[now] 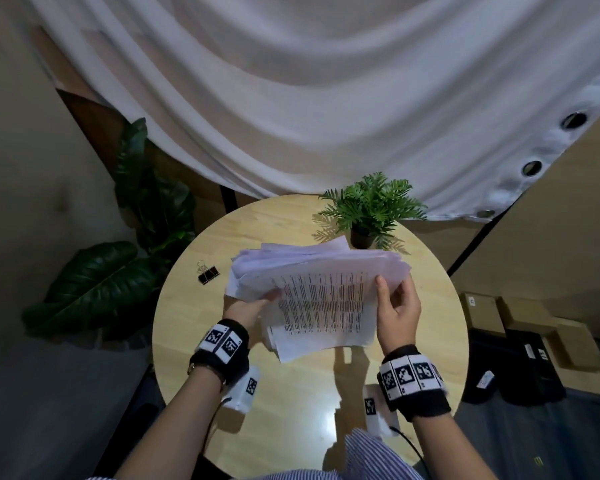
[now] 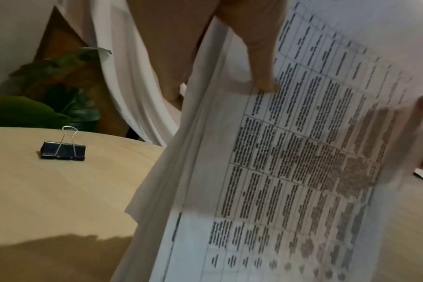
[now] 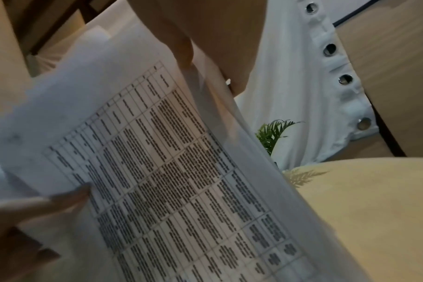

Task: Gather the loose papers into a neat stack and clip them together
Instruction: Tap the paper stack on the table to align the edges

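Both hands have the papers (image 1: 321, 299) lifted just above the tabletop (image 1: 201, 344), left hand (image 1: 248, 308) pinching one side, right hand (image 1: 397, 306) the other, likely to square the ragged edges; binder clip (image 1: 208, 274) waits well left, untouched, for later

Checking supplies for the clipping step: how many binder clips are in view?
1. The black binder clip lies on the round wooden table, left of the paper stack gripped by the left hand and right hand. The papers could hide others.
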`<state>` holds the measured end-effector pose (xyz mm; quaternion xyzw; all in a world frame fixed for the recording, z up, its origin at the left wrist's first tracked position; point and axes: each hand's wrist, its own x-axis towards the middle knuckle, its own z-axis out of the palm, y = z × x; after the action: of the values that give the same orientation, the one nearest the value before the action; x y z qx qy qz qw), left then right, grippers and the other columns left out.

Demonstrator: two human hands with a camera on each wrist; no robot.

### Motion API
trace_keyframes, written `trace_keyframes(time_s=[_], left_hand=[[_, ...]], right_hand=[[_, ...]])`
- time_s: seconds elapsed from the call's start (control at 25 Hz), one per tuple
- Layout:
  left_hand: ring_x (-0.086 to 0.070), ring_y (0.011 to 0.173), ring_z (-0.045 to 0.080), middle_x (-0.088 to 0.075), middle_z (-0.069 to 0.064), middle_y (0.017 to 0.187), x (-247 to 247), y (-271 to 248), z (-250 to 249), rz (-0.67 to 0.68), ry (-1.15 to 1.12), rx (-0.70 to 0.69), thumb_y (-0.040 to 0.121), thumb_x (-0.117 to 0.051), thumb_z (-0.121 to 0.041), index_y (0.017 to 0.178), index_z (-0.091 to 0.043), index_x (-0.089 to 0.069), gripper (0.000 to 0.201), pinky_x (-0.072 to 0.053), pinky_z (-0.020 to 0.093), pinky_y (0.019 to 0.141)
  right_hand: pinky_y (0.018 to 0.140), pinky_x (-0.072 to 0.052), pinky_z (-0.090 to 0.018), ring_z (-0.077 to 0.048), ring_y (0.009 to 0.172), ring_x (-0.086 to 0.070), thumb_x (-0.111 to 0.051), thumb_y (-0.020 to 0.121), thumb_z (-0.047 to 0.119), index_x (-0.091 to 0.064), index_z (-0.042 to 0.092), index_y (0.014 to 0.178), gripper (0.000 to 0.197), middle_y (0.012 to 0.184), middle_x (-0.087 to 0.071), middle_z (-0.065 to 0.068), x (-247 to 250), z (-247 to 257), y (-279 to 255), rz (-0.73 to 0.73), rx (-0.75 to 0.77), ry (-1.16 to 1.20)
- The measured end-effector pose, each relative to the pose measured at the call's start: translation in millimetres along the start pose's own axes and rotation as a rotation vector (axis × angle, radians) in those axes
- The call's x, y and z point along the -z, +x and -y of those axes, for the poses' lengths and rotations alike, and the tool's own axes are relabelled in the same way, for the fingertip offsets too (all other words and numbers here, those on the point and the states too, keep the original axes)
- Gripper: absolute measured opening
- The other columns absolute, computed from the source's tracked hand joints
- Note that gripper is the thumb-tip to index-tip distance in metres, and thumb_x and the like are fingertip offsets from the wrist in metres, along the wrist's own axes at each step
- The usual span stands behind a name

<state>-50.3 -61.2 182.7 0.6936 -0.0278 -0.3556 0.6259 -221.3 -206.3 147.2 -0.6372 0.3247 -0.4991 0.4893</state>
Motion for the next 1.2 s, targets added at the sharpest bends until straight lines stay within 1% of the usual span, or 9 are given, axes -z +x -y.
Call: trace_keyframes(time_s=[0.16, 0.32, 0.48, 0.6, 0.68, 0.8, 1.04, 1.12, 1.2], left_hand=[[-0.060, 0.075, 0.021, -0.059, 0.008, 0.082, -1, 17, 4, -0.153, 0.005, -0.186, 0.053, -0.089, -0.039, 0.084, -0.011, -0.056, 0.053, -0.057, 0.038, 0.076], [-0.056, 0.117, 0.019, -0.059, 0.001, 0.123, -18, 11, 7, -0.054, 0.108, -0.294, 0.068, -0.083, -0.020, 0.127, -0.015, -0.049, 0.068, -0.044, 0.035, 0.101], [-0.062, 0.113, 0.022, -0.065, 0.009, 0.119, -33, 0, 2, -0.134, 0.078, -0.443, 0.089, -0.062, -0.014, 0.129, -0.003, -0.052, 0.042, -0.050, 0.034, 0.100], [-0.060, 0.112, 0.024, -0.063, 0.018, 0.120, -33, -1, 3, -0.142, 0.085, -0.602, 0.091, -0.059, -0.011, 0.118, -0.010, -0.063, 0.027, -0.049, 0.036, 0.102], [-0.061, 0.112, 0.029, -0.065, 0.016, 0.114, -28, 6, 13, -0.126, 0.113, -0.607, 0.092, -0.059, -0.014, 0.104, -0.024, -0.066, 0.017, -0.049, 0.044, 0.102], [-0.065, 0.101, 0.024, -0.068, 0.001, 0.100, -24, 10, 22, -0.112, 0.070, -0.524, 0.090, -0.060, -0.016, 0.100, -0.018, -0.066, 0.012, -0.050, 0.049, 0.099], [-0.066, 0.088, 0.000, -0.067, 0.000, 0.100, -32, 29, 9, -0.044, 0.046, -0.500, 0.081, -0.069, 0.002, 0.111, -0.008, -0.056, 0.033, -0.051, 0.009, 0.081], [-0.065, 0.095, 0.018, -0.067, 0.013, 0.107, -33, 35, 11, -0.059, 0.079, -0.379, 0.083, -0.069, -0.006, 0.103, -0.007, -0.058, 0.023, -0.052, 0.013, 0.080], [-0.063, 0.090, 0.024, -0.066, 0.012, 0.095, -31, 36, 11, -0.139, 0.122, -0.286, 0.087, -0.067, -0.018, 0.089, -0.008, -0.058, 0.013, -0.048, 0.026, 0.078]], right_hand=[[0.089, -0.050, -0.030, -0.009, 0.102, -0.061, -0.068, 0.085, 0.031, -0.051, 0.032, 0.112, 0.032, 0.107, -0.062, 0.010, -2, -6, 13, 0.078, -0.154, 0.075], [0.091, -0.050, -0.040, -0.017, 0.107, -0.059, -0.059, 0.092, 0.017, -0.052, 0.025, 0.114, 0.024, 0.108, -0.062, 0.008, -14, -10, 14, 0.147, -0.134, -0.026], [0.096, -0.049, -0.037, -0.021, 0.108, -0.062, -0.049, 0.093, 0.003, -0.048, 0.019, 0.127, 0.038, 0.114, -0.064, -0.009, -24, 6, 19, -0.018, -0.127, 0.079], [0.088, -0.049, -0.018, 0.001, 0.096, -0.062, -0.048, 0.096, 0.008, -0.048, 0.021, 0.120, 0.028, 0.106, -0.064, 0.007, -19, 19, 16, -0.024, -0.037, 0.096], [0.083, -0.048, -0.016, 0.006, 0.095, -0.061, -0.048, 0.097, 0.008, -0.050, 0.027, 0.112, 0.024, 0.101, -0.065, 0.022, -11, 14, 6, 0.078, -0.030, 0.047], [0.079, -0.046, -0.018, 0.014, 0.089, -0.059, -0.049, 0.097, 0.006, -0.052, 0.025, 0.106, 0.021, 0.093, -0.066, 0.034, -2, -2, -4, 0.129, -0.059, -0.029], [0.081, -0.048, -0.025, 0.000, 0.090, -0.060, -0.052, 0.096, 0.012, -0.055, 0.031, 0.104, 0.020, 0.092, -0.065, 0.021, -6, 3, 22, 0.104, -0.060, 0.013], [0.084, -0.046, -0.031, -0.007, 0.097, -0.059, -0.059, 0.092, 0.020, -0.052, 0.019, 0.113, 0.022, 0.105, -0.063, 0.012, -4, -11, 29, 0.004, -0.178, -0.027], [0.101, -0.042, -0.037, -0.022, 0.126, -0.048, -0.072, 0.082, 0.030, -0.038, 0.013, 0.138, 0.067, 0.137, -0.048, -0.009, 9, -36, 23, -0.085, -0.469, -0.244]])
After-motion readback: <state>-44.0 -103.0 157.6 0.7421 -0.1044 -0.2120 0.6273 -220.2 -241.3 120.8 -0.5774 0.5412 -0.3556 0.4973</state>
